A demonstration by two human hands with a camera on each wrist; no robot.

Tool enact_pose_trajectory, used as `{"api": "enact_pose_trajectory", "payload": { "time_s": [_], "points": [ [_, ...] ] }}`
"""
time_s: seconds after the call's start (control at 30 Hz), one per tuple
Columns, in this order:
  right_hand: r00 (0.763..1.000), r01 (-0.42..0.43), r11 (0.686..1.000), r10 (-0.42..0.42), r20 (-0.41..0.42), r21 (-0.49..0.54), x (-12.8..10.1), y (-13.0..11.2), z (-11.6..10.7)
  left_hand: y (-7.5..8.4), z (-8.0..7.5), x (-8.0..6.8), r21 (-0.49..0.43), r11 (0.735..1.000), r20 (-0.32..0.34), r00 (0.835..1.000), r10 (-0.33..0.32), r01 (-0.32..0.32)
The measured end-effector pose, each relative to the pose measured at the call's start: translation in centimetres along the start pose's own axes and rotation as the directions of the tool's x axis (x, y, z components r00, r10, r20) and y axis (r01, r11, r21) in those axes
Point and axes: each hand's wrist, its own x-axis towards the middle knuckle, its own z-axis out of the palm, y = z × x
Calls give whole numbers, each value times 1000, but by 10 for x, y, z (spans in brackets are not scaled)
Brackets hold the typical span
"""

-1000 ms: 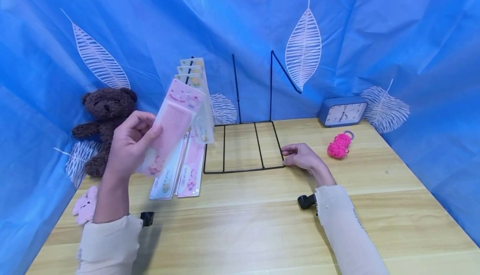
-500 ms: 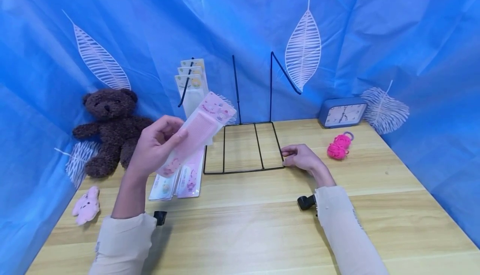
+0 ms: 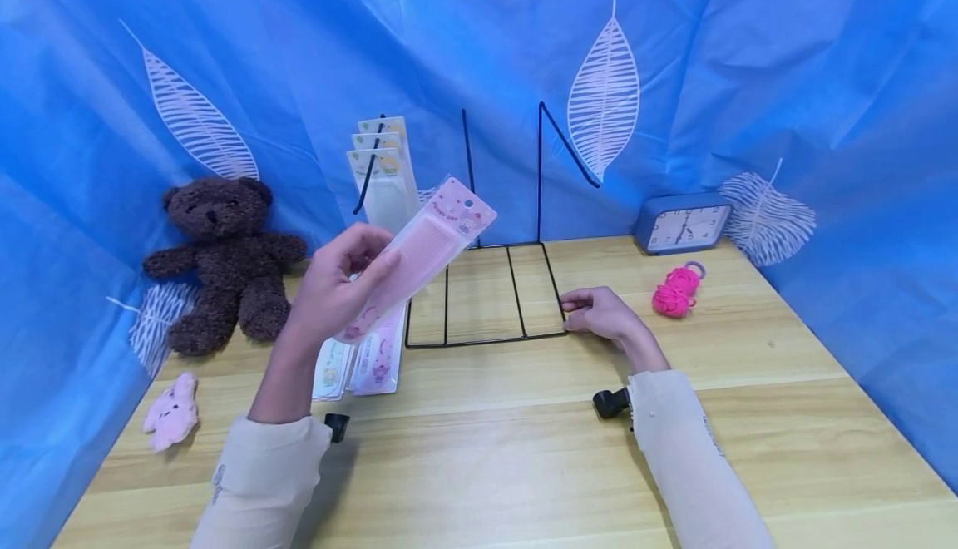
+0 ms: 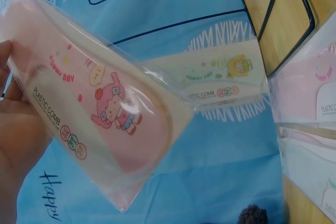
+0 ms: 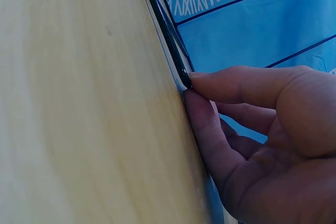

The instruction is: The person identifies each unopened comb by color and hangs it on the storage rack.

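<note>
A pink comb in a clear packet (image 3: 428,248) is pinched between the thumb and fingers of my left hand (image 3: 333,283), tilted with its printed top up and to the right. "PLASTIC COMB" is printed on the packet, which fills much of the left wrist view. My right hand (image 3: 603,314) pinches the near right corner of a black wire rack (image 3: 486,341); in the right wrist view thumb and forefinger (image 5: 226,85) meet at the bar. Several packaged combs (image 3: 383,183) hang from the rack's left hook (image 3: 363,191). The right hook (image 3: 572,150) bears nothing.
More packaged combs (image 3: 377,362) lie on the table by the rack's left side. A brown teddy bear (image 3: 224,266) and a small pink plush (image 3: 172,412) are at left. On the right are a blue clock (image 3: 684,225) and a bright pink yarn bundle (image 3: 676,291).
My left hand has carried the packaged comb rightward from in front of the hanging combs toward the rack's middle, tipping it further over. My right hand stays at the rack's corner.
</note>
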Motion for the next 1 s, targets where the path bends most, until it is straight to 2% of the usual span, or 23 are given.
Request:
{"api": "enact_pose_trajectory", "payload": {
  "time_s": [0.33,0.73,1.0],
  "points": [
    [1000,-1,1000,1,-2,8,0,0,0,-7,2,5,39,998,20,999,-44,43],
    [1000,9,1000,-9,3,-2,2,2,-1,-10,7,9,32,998,-12,998,-61,61],
    [1000,11,1000,-11,5,-10,1,2,-1,-17,13,9,53,991,-15,993,-121,122]
  ]
}}
